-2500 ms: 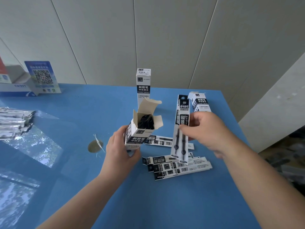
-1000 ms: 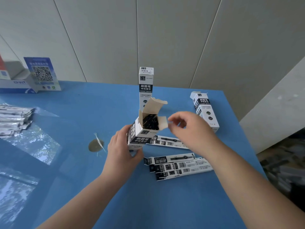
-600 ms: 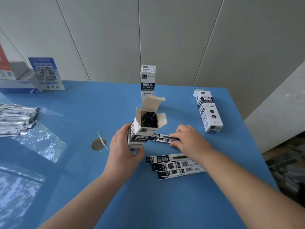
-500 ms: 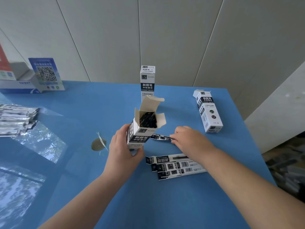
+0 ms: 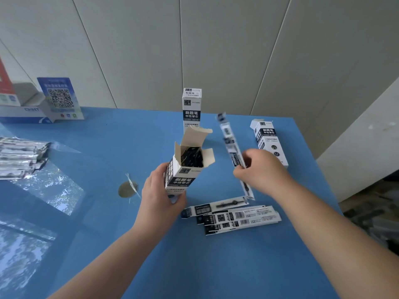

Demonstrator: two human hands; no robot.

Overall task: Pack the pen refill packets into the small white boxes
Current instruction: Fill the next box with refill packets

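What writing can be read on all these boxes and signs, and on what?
"刷题笔 中性替芯": tall white upright box, open white box in left hand, lying white box.
"CHNT": white-and-blue carton.
Blue QR-code sign: text blurred.
Loose refill packets, packet in right hand: unreadable.

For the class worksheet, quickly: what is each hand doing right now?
Left hand: grips the open white box.
Right hand: pinches one refill packet, lifted off the table.
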